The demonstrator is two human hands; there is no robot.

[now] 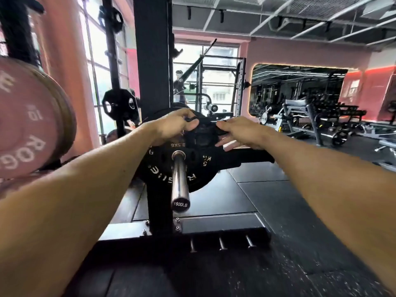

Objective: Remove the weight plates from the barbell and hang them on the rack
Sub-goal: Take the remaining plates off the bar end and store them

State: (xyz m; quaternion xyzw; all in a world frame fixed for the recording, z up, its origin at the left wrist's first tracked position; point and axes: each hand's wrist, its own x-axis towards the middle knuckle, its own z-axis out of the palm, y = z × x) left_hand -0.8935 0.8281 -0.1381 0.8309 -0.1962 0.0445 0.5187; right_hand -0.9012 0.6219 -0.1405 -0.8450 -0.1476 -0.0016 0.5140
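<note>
At the far left, a large pink weight plate point(25, 123) fills the edge of the view, close to the camera, printed with white letters and the number 10; a tan plate edge shows just behind it. Further back, near the window, one black plate with grip holes point(120, 103) hangs on a black upright.

In the middle stands the thick black post of the rack point(153, 61). In front of it, the chrome sleeve of the barbell point(180, 179) points toward the viewer, its end cap reading 1500LB. One black plate point(169, 170) sits on the sleeve, round, with white raised lettering and a 5 KG mark. Above it, both hands hold a smaller black plate point(198, 136) marked 2.5KG, raised just over the sleeve and in front of the post.

The left hand point(171, 127) grips this small plate's upper left edge, fingers curled over the top. The right hand point(237, 132) holds the right edge, thumb on top and fingers curled underneath. Both bare forearms reach in from the lower corners.

Below, three short pegs point(221, 243) stick out of the rack's base on the black rubber floor point(278, 211). To the right, a wall mirror point(297, 88) and gray benches point(304, 116) stand well apart.
</note>
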